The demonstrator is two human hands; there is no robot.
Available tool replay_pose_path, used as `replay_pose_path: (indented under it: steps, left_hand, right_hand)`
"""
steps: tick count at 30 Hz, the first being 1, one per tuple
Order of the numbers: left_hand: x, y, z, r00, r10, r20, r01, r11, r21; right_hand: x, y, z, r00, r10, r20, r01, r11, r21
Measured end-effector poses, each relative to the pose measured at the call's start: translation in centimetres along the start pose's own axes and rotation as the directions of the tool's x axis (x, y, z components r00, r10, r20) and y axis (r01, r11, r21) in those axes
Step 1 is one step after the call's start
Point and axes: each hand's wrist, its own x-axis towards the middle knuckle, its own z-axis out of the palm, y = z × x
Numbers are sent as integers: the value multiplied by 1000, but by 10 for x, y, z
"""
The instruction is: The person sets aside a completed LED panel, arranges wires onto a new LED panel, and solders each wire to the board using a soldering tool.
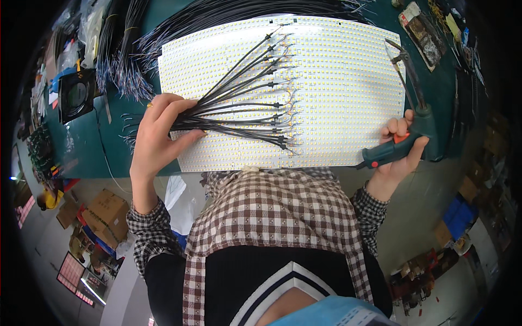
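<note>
A wide white LED board point(342, 92), dotted with rows of small yellow chips, lies on the green table. Across its left half fan several black cables point(236, 106), their thin stripped wire ends lined up along the board's middle. My left hand point(155, 133) closes over the gathered part of these cables near the board's left edge. At the board's right edge, my right hand point(399, 169) grips a dark green soldering gun point(428, 127) by its handle, fingers by the red trigger. Its metal tip points away from me, over the board's far right corner.
Long black cables point(234, 24) lie behind the board. More cable bundles point(126, 54) with bare coloured ends rest at the far left, near a square black fan-like device point(76, 96). A stained tray point(421, 35) sits at the far right. Cardboard boxes point(107, 217) stand on the floor.
</note>
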Motion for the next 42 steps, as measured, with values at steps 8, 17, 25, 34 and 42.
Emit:
replay_pose_path:
  steps: [8, 17, 25, 34, 42]
  left_hand:
    - [5, -7, -7, 987, -87, 136, 95, 994, -55]
    - [13, -7, -1, 977, 28, 212, -34, 999, 24]
    - [11, 7, 9, 982, -98, 164, 79, 990, 113]
    - [33, 23, -42, 968, -204, 146, 198, 979, 54]
    - [98, -7, -45, 986, 168, -4, -155, 918, 366]
  right_hand:
    - [5, 6, -5, 1000, -5, 22, 4, 998, 55]
    - [14, 14, -7, 997, -37, 70, 25, 986, 165]
    - [20, 15, -4, 997, -50, 67, 38, 984, 173]
    - [18, 18, -3, 999, -44, -4, 44, 993, 111]
    - [11, 16, 6, 998, -57, -10, 58, 993, 99]
